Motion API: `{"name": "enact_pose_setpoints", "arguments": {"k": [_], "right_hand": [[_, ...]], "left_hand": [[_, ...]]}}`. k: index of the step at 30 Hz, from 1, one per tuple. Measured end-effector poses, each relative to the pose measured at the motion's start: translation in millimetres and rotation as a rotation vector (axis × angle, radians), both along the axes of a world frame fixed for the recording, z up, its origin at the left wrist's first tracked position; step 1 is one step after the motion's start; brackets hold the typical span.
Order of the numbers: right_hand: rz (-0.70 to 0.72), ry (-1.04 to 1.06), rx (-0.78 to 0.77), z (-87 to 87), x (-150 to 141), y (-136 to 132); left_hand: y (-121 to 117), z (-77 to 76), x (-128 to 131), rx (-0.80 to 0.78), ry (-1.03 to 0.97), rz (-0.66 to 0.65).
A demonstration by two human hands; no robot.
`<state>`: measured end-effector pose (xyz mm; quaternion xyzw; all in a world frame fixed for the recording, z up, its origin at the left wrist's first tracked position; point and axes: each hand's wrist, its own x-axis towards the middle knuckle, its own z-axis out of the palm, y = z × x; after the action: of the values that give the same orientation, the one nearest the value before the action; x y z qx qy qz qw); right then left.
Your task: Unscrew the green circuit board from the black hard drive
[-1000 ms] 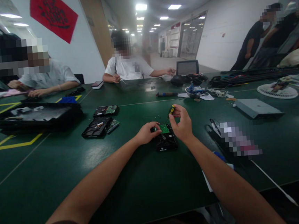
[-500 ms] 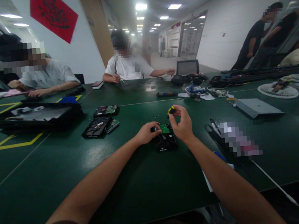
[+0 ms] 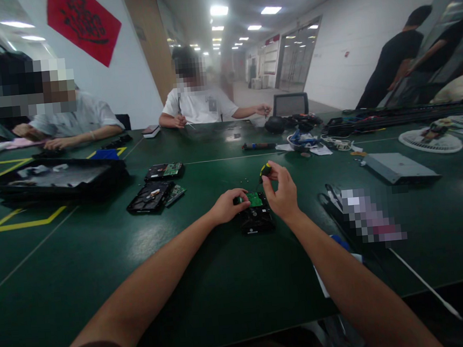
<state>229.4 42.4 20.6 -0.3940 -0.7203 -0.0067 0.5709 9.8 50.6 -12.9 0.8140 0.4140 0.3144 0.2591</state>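
Note:
A black hard drive (image 3: 257, 221) with a green circuit board (image 3: 255, 199) on its upper face lies flat on the table in front of me. My left hand (image 3: 231, 205) grips the drive's left side, its fingertips at the board's edge. In my right hand (image 3: 282, 191) is a screwdriver (image 3: 265, 172) with a yellow and black handle, pinched between thumb and fingers. The screwdriver slants, its shaft pointing down to the board's far right part; the exact tip contact is too small to tell. Several tiny screws (image 3: 243, 181) lie just beyond the drive.
Left of the drive lie another hard drive (image 3: 164, 171), a black drive casing (image 3: 147, 197) and a loose circuit board (image 3: 175, 195). A black tray (image 3: 53, 175) stands further left. On the right are a grey metal box (image 3: 401, 166) and a white round grille (image 3: 430, 140). People sit across the table.
My hands, the drive and the screwdriver keep nearly the same place; the screwdriver handle has turned slightly in my right fingers. A standing person at the back right has shifted.

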Motion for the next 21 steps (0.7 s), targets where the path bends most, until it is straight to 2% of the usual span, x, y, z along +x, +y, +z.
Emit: {"name": "enact_pose_setpoints", "arguments": {"k": [6, 10, 16, 21], "right_hand": [[0.002, 0.091, -0.012, -2.8, -1.2, 2.1], [0.037, 0.04, 0.002, -0.2, -1.5, -0.4], [0.012, -0.018, 0.023, 5.3, 0.1, -2.9], [-0.007, 0.003, 0.033, 2.9, -0.1, -0.4]], "left_hand": [[-0.3, 0.8, -0.1, -0.014, 0.026, 0.011], [-0.7, 2.2, -0.2, -0.014, 0.028, 0.004], [-0.2, 1.3, 0.5, -0.012, 0.017, 0.009], [0.4, -1.2, 0.8, 0.004, -0.004, 0.003]]}}
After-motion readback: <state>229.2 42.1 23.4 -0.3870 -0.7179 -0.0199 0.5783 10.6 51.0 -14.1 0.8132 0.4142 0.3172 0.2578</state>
